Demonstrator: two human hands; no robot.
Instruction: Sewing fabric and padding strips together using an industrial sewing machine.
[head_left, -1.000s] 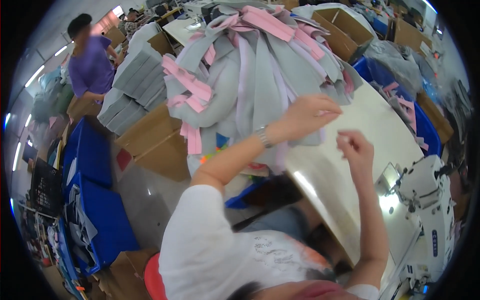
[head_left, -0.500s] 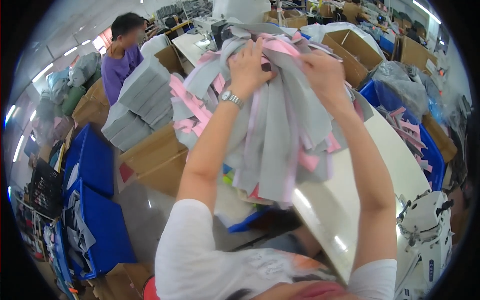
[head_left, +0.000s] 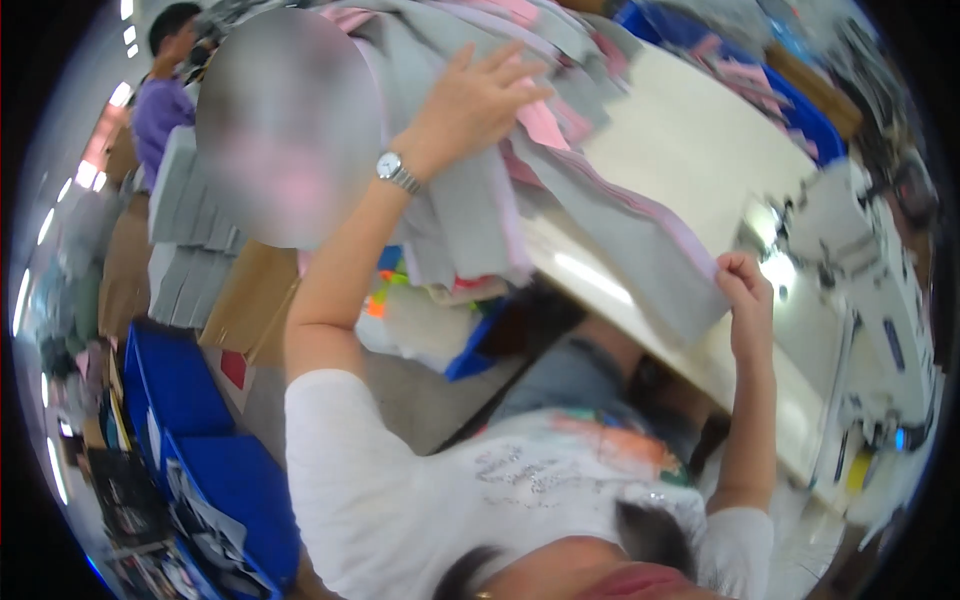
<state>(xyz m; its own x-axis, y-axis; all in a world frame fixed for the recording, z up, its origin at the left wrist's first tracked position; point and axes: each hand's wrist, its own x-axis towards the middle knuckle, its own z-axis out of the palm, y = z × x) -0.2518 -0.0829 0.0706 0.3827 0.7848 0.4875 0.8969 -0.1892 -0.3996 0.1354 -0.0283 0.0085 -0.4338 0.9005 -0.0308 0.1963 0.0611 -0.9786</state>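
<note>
A heap of long grey fabric strips with pink and lilac edges [head_left: 455, 215] hangs over the near edge of the white table. My left hand [head_left: 480, 105], with a watch on its wrist, is over the heap, its fingers spread and gripping nothing. Out to the right, my right hand [head_left: 742, 285] pinches the end of one grey fabric strip [head_left: 650, 255] edged in lilac. That strip stretches from the heap across the table's near edge. A blurred round patch hides the heap's left part.
The white table [head_left: 680, 130] carries a white sewing machine [head_left: 865, 270] at right. A blue bin [head_left: 815, 115] of scraps stands beyond. On the left are stacked grey pieces [head_left: 185, 270], a cardboard box [head_left: 250, 300], blue bins [head_left: 235, 490] and a person in purple [head_left: 160, 115].
My right hand has drawn one strip out of the heap, right and towards me. My left hand's fingers have spread over the heap. The view has shifted, bringing the sewing machine further in.
</note>
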